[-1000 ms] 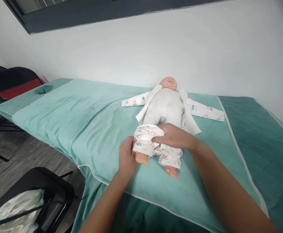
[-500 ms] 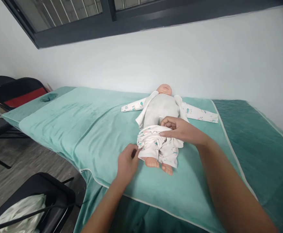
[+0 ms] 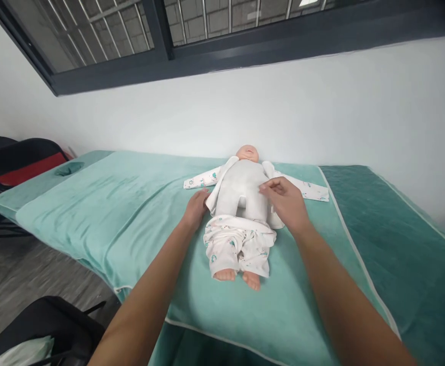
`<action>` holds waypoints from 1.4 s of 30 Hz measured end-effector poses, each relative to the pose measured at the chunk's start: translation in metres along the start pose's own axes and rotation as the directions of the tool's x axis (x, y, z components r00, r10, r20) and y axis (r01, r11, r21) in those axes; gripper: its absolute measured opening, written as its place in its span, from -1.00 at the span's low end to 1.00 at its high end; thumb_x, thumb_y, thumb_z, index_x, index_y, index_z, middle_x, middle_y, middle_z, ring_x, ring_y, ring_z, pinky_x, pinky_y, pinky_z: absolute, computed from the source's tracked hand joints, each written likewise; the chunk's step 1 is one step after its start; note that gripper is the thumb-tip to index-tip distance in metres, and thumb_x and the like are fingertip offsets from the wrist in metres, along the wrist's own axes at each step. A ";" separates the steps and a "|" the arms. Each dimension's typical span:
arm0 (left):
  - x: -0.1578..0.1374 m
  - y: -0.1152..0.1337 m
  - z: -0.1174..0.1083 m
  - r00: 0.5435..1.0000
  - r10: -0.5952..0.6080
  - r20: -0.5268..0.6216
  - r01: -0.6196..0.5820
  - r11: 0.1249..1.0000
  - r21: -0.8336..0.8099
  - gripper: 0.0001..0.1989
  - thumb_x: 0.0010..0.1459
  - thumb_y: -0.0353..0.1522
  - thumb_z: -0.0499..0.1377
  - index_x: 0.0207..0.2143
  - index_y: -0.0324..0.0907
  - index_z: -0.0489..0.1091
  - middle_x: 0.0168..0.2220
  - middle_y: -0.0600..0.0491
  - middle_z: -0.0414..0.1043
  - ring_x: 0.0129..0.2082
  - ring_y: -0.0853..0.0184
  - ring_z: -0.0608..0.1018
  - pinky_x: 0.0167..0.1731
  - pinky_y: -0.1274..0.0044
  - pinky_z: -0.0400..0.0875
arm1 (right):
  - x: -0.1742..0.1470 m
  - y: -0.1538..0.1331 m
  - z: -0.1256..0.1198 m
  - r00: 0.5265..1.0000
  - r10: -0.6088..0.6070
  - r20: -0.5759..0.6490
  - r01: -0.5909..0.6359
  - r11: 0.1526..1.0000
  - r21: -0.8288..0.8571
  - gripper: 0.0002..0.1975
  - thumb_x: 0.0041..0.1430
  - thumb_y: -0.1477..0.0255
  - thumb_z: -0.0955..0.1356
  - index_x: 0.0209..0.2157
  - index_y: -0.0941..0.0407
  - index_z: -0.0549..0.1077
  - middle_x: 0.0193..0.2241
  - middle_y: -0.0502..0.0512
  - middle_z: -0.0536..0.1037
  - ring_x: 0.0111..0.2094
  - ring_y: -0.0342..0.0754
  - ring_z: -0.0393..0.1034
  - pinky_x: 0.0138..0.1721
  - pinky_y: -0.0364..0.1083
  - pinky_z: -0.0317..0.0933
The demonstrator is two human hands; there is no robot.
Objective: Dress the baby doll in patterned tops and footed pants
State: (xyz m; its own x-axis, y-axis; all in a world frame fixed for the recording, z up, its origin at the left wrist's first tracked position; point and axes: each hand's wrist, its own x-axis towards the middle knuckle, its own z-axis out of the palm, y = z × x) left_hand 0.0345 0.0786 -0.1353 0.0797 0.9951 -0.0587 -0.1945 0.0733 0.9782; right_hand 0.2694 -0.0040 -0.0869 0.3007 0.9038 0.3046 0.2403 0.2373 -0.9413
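The baby doll (image 3: 243, 188) lies face-up on the green towel (image 3: 130, 213), shirt (image 3: 306, 189) open, printed trousers (image 3: 237, 246) on; the left hand (image 3: 195, 207) pinches the left shirt flap, the right hand (image 3: 285, 201) seemingly the other; uneven pulling could shift the doll sideways.

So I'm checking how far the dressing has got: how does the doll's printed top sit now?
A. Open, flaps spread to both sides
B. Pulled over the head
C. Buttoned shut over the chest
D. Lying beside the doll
A: the top lies open, baring the doll's grey torso, a hand at each flap.
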 end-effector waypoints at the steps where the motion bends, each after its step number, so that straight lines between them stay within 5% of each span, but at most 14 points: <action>1: 0.010 0.002 0.002 0.998 -0.021 0.059 0.022 1.000 -0.017 -0.53 0.09 -0.06 0.25 -0.14 -0.26 0.45 -0.19 -0.12 0.57 -0.16 0.16 0.55 -0.11 0.36 0.41 | 0.005 0.009 -0.003 0.996 -0.012 -0.088 0.006 0.998 -0.069 -0.77 0.11 0.21 0.39 -0.32 0.07 0.41 -0.26 0.10 0.55 -0.16 0.00 0.46 -0.07 -0.01 0.30; 6: 0.043 0.002 0.005 0.967 -0.055 0.249 0.062 0.998 -0.023 -0.59 0.03 -0.10 0.32 -0.24 -0.27 0.51 -0.27 -0.10 0.58 -0.27 0.22 0.55 -0.23 0.42 0.42 | 0.027 0.058 -0.017 0.970 0.079 -0.229 -0.163 0.913 -0.374 -0.63 0.09 0.16 0.35 -0.14 0.10 0.36 -0.02 0.28 0.48 0.00 0.14 0.41 0.07 0.12 0.23; 10: 0.053 -0.003 0.003 0.959 -0.076 0.274 0.090 0.995 -0.038 -0.61 -0.06 -0.16 0.40 -0.30 -0.27 0.47 -0.38 0.01 0.51 -0.43 0.38 0.49 -0.39 0.54 0.36 | 0.034 0.074 -0.016 0.958 0.188 -0.217 -0.261 0.886 -0.384 -0.56 0.06 0.09 0.35 -0.13 0.10 0.36 -0.03 0.31 0.50 -0.02 0.17 0.43 0.03 0.10 0.26; 16: 0.066 -0.001 -0.019 0.997 0.073 -0.028 -0.076 0.987 -0.145 -0.55 -0.19 -0.15 0.43 -0.37 -0.21 0.35 -0.47 0.15 0.39 -0.52 0.47 0.41 -0.47 0.58 0.30 | 0.036 0.073 -0.022 0.876 0.371 -0.309 -0.425 0.896 -0.127 -0.62 0.01 0.06 0.41 -0.31 0.07 0.42 -0.29 0.16 0.61 -0.34 0.07 0.50 -0.40 -0.04 0.31; 22: 0.076 -0.001 -0.062 0.951 0.210 -0.226 -0.169 0.968 0.186 -0.68 -0.08 -0.18 0.31 -0.41 -0.16 0.29 -0.49 0.17 0.33 -0.54 0.44 0.34 -0.52 0.58 0.18 | 0.031 0.089 -0.028 0.884 0.251 -0.395 -0.288 0.957 -0.036 -0.62 -0.07 0.15 0.44 -0.26 0.07 0.42 -0.45 0.01 0.53 -0.48 -0.05 0.38 -0.49 -0.11 0.20; 27: 0.059 0.003 -0.068 0.902 0.352 -0.251 -0.126 0.770 0.626 -0.83 0.04 -0.24 0.20 -0.35 -0.13 0.35 -0.39 0.10 0.40 -0.40 0.33 0.39 -0.40 0.53 0.20 | 0.031 0.100 -0.059 0.888 0.097 -0.450 -0.284 0.885 -0.370 -0.62 0.02 0.14 0.36 -0.21 0.11 0.44 -0.49 0.00 0.46 -0.48 -0.04 0.31 -0.41 -0.07 0.15; 32: 0.048 0.005 -0.059 0.887 0.386 -0.253 -0.021 0.580 0.814 -0.82 0.17 -0.27 0.09 -0.19 -0.11 0.36 -0.36 0.00 0.43 -0.33 0.18 0.45 -0.35 0.46 0.19 | 0.019 0.100 -0.092 0.912 0.101 -0.397 -0.371 0.614 -0.697 -0.62 0.12 0.16 0.29 -0.14 0.09 0.47 -0.40 0.12 0.52 -0.35 0.08 0.39 -0.28 0.01 0.19; 36: 0.039 0.007 -0.053 0.859 0.481 -0.175 -0.016 0.366 0.930 -0.76 0.18 -0.41 0.05 -0.09 -0.14 0.37 -0.16 -0.16 0.46 -0.12 0.02 0.46 -0.22 0.34 0.25 | 0.008 0.097 -0.088 0.941 0.083 -0.328 -0.330 0.439 -0.836 -0.62 0.17 0.23 0.24 -0.05 0.08 0.47 -0.12 0.28 0.51 -0.19 0.18 0.43 -0.19 0.10 0.24; 39: 0.030 0.008 -0.044 0.770 0.638 -0.001 -0.177 0.215 0.961 -0.72 0.16 -0.49 0.04 -0.10 -0.17 0.40 -0.02 -0.21 0.41 0.06 -0.04 0.36 -0.02 0.22 0.22 | 0.006 0.088 -0.075 0.964 -0.147 -0.222 -0.117 0.518 -0.847 -0.64 0.13 0.30 0.27 -0.07 0.13 0.47 -0.04 0.32 0.46 -0.06 0.19 0.39 -0.06 0.12 0.25; 42: 0.019 0.007 -0.033 0.759 0.640 0.118 -0.432 0.360 0.827 -0.79 0.19 -0.43 0.05 -0.15 -0.15 0.41 -0.13 -0.09 0.46 -0.03 0.11 0.43 -0.01 0.29 0.28 | 0.001 0.069 -0.055 0.932 -0.276 -0.236 0.060 0.759 -0.649 -0.72 0.17 0.25 0.30 -0.16 0.11 0.46 -0.18 0.20 0.52 -0.18 0.06 0.42 -0.10 0.03 0.29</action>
State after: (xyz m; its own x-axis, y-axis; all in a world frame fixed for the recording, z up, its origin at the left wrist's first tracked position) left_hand 0.0022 0.1001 -0.1365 0.0516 0.7944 0.6052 0.7036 -0.4590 0.5425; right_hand 0.3373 -0.0062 -0.1430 0.4321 0.6926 0.5776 0.7991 0.0030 -0.6012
